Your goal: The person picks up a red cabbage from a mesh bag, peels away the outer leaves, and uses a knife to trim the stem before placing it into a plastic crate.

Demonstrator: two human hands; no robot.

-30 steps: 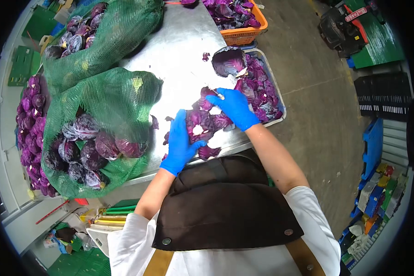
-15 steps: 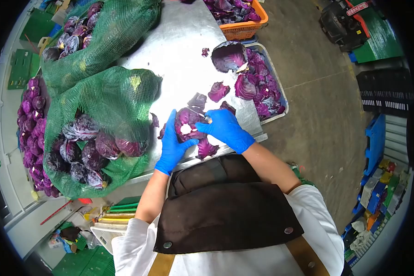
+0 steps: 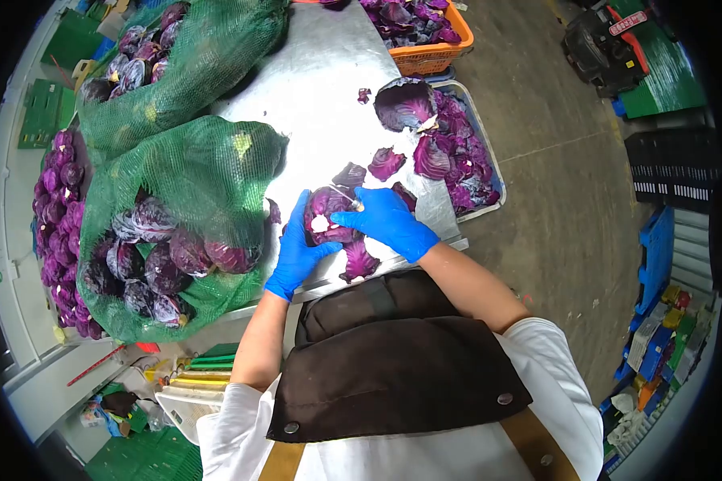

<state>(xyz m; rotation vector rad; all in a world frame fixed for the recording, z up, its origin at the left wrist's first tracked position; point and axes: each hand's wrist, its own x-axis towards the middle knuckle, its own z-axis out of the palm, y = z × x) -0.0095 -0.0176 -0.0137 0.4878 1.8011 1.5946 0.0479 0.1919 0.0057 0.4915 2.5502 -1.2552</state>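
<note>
My left hand (image 3: 297,248) in a blue glove cups a red cabbage (image 3: 329,216), its pale cut stem facing up, on the steel table (image 3: 313,88). My right hand (image 3: 385,220), also gloved in blue, grips a small knife (image 3: 345,198) whose blade rests against the top of the cabbage. Loose purple leaves (image 3: 359,260) lie at the table's near edge below the cabbage, and more leaves (image 3: 385,163) lie just beyond it.
Two green net sacks (image 3: 176,208) full of red cabbages fill the table's left side. A metal tray (image 3: 489,172) of trimmed leaves sits on the right, with an orange crate (image 3: 433,56) of leaves behind it. More cabbages (image 3: 56,208) lie at far left.
My right hand came back from the tray side to the cabbage with the knife. Loose leaves now lie on the table beyond the cabbage. My left hand kept hold of the cabbage.
</note>
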